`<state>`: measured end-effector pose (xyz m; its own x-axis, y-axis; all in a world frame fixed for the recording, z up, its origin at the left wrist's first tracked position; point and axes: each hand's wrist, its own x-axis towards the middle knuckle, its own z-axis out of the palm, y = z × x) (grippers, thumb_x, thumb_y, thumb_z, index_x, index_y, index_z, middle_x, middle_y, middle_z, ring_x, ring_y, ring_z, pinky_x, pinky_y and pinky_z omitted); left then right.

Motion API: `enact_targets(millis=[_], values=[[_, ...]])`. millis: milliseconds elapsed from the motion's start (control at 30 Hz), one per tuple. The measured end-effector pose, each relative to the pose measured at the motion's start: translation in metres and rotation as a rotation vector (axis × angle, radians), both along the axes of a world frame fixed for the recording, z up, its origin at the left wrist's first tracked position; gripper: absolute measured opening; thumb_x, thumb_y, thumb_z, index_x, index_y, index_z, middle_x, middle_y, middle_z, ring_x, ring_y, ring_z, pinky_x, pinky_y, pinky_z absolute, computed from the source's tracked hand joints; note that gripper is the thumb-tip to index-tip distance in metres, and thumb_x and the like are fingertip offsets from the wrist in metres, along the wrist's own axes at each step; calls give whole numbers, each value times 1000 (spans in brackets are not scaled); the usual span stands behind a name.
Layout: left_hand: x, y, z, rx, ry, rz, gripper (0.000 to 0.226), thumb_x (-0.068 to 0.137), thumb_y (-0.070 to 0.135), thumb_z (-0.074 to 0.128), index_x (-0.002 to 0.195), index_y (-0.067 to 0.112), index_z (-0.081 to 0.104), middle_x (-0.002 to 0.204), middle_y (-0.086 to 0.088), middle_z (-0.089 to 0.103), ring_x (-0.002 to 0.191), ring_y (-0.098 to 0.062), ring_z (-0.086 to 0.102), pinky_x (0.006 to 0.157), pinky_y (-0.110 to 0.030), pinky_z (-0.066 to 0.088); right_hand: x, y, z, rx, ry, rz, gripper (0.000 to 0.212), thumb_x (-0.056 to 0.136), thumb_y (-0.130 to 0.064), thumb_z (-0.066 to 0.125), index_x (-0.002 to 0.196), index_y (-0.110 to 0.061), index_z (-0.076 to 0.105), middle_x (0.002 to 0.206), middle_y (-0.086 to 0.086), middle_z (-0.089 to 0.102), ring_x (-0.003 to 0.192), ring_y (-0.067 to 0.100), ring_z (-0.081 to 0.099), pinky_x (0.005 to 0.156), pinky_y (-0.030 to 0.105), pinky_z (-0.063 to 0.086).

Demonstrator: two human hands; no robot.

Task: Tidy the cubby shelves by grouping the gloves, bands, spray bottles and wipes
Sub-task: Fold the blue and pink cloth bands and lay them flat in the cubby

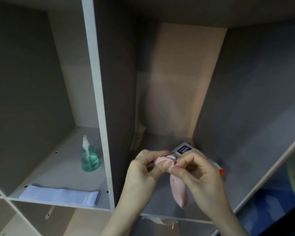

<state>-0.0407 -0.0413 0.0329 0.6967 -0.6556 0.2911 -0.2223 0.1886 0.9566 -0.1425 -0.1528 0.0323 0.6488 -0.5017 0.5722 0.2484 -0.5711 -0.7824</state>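
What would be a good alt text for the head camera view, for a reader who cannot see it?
Two bare hands, left hand and right hand, hold a pink band before the right cubby, where a wipes pack lies. The left cubby holds a green spray bottle and a flat lilac band.

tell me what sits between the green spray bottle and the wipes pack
In the head view, the upright divider panel stands between them: the green spray bottle is in the left cubby, the wipes pack in the right one, behind both hands.
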Motion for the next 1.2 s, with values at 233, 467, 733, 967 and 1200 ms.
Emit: enact_targets(millis=[233, 467, 733, 967, 1200], values=[[5, 2, 0, -121, 187, 69, 20, 87, 11, 62, 73, 17, 73, 96, -4, 72, 89, -31, 67, 71, -32, 57, 3, -5, 2, 27, -72, 106, 18, 66, -23, 78, 63, -26, 60, 80, -5, 61, 79, 20, 61, 72, 24, 49], [0, 1, 3, -290, 758, -198, 24, 77, 26, 62, 75, 6, 75, 89, -22, 72, 76, -24, 71, 69, -29, 60, 2, -5, -4, 177, -125, 184, 24, 68, 0, 68, 63, -20, 58, 78, -1, 66, 79, 17, 64, 74, 23, 52], [-2, -3, 0, -307, 581, -182, 25, 79, 33, 62, 75, 9, 68, 74, -15, 62, 68, -20, 60, 66, -28, 51, -4, -2, 7, 352, -103, 271, 28, 68, -1, 79, 61, -23, 62, 70, 4, 67, 52, -2, 57, 46, 5, 41], [2, -10, -9, -80, -51, 68, 31, 85, 46, 59, 73, 19, 65, 73, -2, 65, 67, -8, 60, 62, -17, 46, -3, 4, 2, 103, 183, 110, 28, 74, -50, 72, 79, -24, 62, 76, 2, 64, 73, 13, 60, 67, 22, 47], [15, -14, -12, -125, 380, -56, 34, 78, 44, 65, 74, 12, 73, 73, -10, 70, 70, -16, 67, 64, -23, 55, 2, -3, -3, -346, 4, -191, 14, 77, -20, 68, 67, -17, 59, 77, -11, 61, 83, 11, 60, 74, 27, 46]])
